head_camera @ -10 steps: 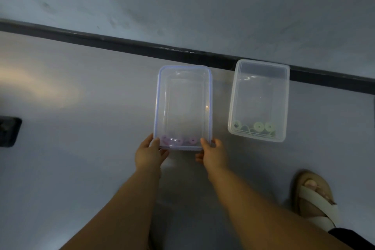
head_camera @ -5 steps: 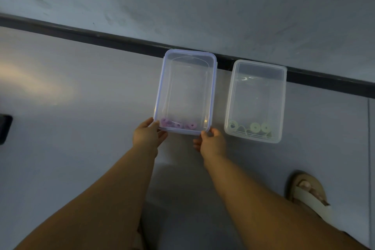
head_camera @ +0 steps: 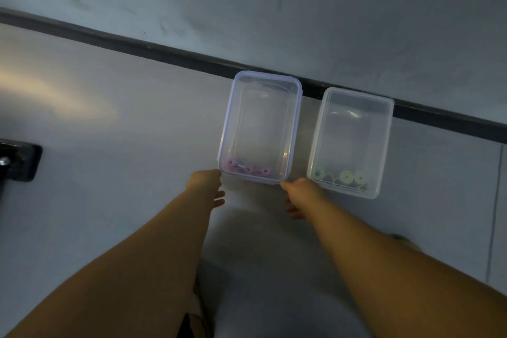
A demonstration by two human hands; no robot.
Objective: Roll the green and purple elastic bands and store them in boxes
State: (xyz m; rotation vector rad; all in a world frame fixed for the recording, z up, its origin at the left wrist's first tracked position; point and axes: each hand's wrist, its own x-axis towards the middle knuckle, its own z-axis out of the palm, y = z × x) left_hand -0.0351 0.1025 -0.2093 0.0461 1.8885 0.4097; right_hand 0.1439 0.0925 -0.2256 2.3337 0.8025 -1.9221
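Both hands are relaxed and grip nothing: left hand [head_camera: 205,184] sits against the near left corner of the clear blue-rimmed plastic box [head_camera: 267,75], right hand [head_camera: 301,192] touches its near right corner. Rolled purple elastic bands [head_camera: 248,169] lie along that box's near wall. Just beside it on the right, a clear white-rimmed plastic box [head_camera: 359,94] holds rolled green elastic bands [head_camera: 346,176], on the grey floor [head_camera: 137,200]

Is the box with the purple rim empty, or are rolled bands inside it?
Not empty. Several purple rolled bands lie at the near end of the purple-rimmed box; the rest looks bare.
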